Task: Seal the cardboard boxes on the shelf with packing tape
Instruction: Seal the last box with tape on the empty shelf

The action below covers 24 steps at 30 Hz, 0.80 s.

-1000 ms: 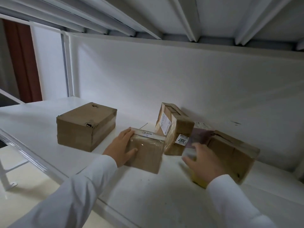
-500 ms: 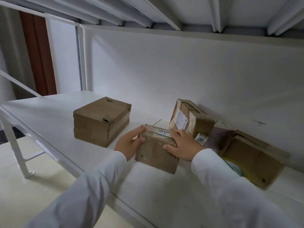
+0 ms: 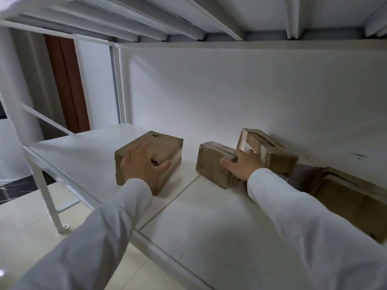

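1. White metal shelf [image 3: 209,216], widest thing in view, carrying four cardboard boxes along its back half; seam in the board running forward between the two hands.
2. Brown, at the far right of the shelf: large open box [image 3: 345,197], flaps loose, partly hidden behind the right sleeve [image 3: 303,222]; something dark purple tucked just left of it, too dim to name.
3. Left of the shelf seam: left box [image 3: 165,147], closed, torn in two spots on top, standing well apart from the others.
4. Against the back wall, right of the seam: labelled box [image 3: 270,149], tilted, taped, white label on its left face.
5. Just in front of that labelled box and touching it: small box [image 3: 209,164], glossy tape across its top.
6. On the near top corner of the left box: left hand [image 3: 142,164], fingers spread flat over the top, thumb down the near side; grip wide, pressing rather than closing.
7. On the right end of the small box: right hand [image 3: 243,164], thumb along the near face and fingers over the top edge; grip holding the small box.
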{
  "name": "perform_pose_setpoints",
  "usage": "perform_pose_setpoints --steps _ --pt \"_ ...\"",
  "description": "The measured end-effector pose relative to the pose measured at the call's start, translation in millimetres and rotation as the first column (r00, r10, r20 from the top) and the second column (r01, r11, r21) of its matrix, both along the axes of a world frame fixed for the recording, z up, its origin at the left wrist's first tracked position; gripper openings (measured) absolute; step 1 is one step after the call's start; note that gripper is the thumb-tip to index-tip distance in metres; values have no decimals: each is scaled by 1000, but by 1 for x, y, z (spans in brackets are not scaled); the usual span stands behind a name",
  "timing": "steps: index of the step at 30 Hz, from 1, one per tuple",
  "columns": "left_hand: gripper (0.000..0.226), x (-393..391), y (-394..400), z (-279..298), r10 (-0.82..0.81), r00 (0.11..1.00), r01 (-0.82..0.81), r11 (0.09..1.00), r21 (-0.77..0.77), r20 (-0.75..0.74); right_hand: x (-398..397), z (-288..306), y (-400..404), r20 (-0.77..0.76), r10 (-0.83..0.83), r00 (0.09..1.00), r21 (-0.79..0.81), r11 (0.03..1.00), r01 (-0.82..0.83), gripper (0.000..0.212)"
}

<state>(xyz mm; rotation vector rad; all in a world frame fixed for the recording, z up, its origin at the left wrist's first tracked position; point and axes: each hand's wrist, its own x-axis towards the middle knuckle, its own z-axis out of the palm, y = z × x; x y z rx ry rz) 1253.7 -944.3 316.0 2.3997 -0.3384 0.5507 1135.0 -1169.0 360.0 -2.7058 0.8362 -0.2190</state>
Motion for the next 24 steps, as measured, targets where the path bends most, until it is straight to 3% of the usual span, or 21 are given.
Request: perform_pose_setpoints --steps 2,5,7,9,12,16,18,21,24 --pt "106 14 7 -2 72 993 -69 997 33 -93 -7 -3 -4 12 62 998 -81 995 -61 53" --pt "133 33 11 -7 78 971 -92 994 -51 -224 -30 2 -14 29 142 989 -170 976 -135 36" --pt "138 40 10 -10 48 961 -82 990 -117 -271 -51 11 -24 -11 170 985 -133 976 -170 24" --pt "134 40 7 -14 21 961 -46 996 -82 -274 -72 18 -39 -78 154 985 -80 984 -160 21" --pt "115 34 -3 -20 41 959 -65 995 -77 -279 -102 25 -61 -295 18 955 -10 1000 -22 29" --pt "107 22 -20 -26 60 944 -119 979 -165 -325 -136 19 -73 -713 -93 695 -63 996 69 54" --pt "99 21 -26 -24 27 978 -25 1000 14 -208 -150 10 -72 -773 -105 626 -53 993 101 66" --pt "59 23 -35 -16 -128 991 129 922 365 -28 -163 -5 -67 -784 -134 606 -95 991 95 77" --pt "26 21 -43 -4 -156 986 106 846 522 53 -165 -19 -64 -778 -190 599 -180 981 77 81"
